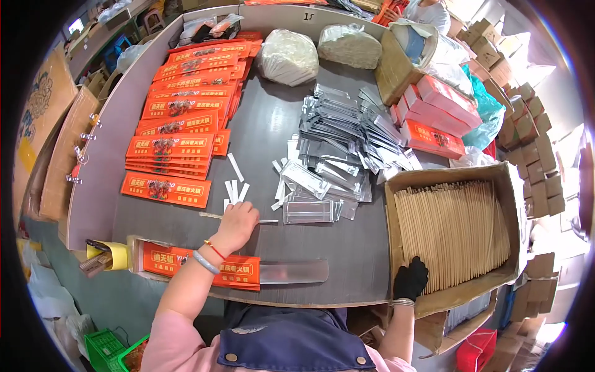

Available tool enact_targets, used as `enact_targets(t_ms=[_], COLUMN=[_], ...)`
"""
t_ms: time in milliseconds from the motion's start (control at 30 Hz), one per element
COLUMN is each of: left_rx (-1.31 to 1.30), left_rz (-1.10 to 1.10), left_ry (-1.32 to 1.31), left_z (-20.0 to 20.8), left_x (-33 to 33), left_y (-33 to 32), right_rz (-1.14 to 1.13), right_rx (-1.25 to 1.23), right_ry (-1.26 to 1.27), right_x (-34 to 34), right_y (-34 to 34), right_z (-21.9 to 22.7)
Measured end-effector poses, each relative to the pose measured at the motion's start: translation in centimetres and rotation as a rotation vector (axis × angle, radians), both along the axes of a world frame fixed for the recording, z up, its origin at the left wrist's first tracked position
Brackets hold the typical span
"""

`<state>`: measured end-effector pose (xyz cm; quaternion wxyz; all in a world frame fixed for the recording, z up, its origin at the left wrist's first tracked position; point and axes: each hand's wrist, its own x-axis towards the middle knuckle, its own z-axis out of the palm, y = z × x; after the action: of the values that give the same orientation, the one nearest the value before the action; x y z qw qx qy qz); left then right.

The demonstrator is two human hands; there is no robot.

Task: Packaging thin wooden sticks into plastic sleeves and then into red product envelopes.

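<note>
My left hand point(239, 224), bare, is over the table with fingers curled in and pointing down. A thin pale stick point(211, 216) runs beneath it, with an end showing on each side; its kind is unclear. Loose white paper strips point(234, 191) lie just beyond these fingertips. My right hand point(411, 279), in a black glove, reaches into the near left corner of a cardboard box point(393, 223). Its fingers are bent against the ends of the wooden chopsticks point(455, 232) that fill the box; the grip is partly hidden by the dark glove.
Red printed sleeves point(167, 149) are stacked at left; another red sleeve point(232, 273) lies at the front edge by a metal strip point(294, 271). Flat clear-and-silver packets point(334, 130) are heaped mid-table. Wrapped bundles point(288, 57) and pink-red boxes point(443, 102) stand behind.
</note>
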<state>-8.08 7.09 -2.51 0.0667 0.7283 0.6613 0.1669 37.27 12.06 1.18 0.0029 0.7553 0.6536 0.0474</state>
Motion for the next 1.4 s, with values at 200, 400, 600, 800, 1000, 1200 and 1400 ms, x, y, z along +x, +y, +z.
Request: enact_targets(t_ms=[200,400,600,800,1000,1200,1400], left_rx=[0.342,-0.042,-0.071,-0.330,0.197,0.273,0.293], left_rz=[-0.070,-0.099,-0.067,-0.033,-0.126,-0.121,-0.118], left_ry=[-0.328,-0.077,-0.340,-0.704,-0.217,-0.165,-0.092], left_z=[1.1,2.5,2.5,3.5,-0.1,-0.5,-0.7], left_x=[1.5,3.1,3.6,7.7,8.9,9.3,9.1], left_y=[9.0,12.8,10.0,2.7,1.4,1.5,1.7], right_rz=[0.042,-0.067,-0.124,0.003,0.422,0.493,0.403], right_rx=[0.020,-0.164,0.169,0.142,0.083,-0.063,-0.087], right_ry=[-0.051,0.042,0.538,0.783,0.785,0.882,0.919], right_x=[0.4,-0.9,1.2,-0.5,-6.3,-7.3,-6.7], right_y=[-0.1,-0.3,-1.2,-1.2,-1.6,-2.1,-2.3], right_z=[-1.2,-0.5,-3.1,-1.5,1.4,1.3,1.1])
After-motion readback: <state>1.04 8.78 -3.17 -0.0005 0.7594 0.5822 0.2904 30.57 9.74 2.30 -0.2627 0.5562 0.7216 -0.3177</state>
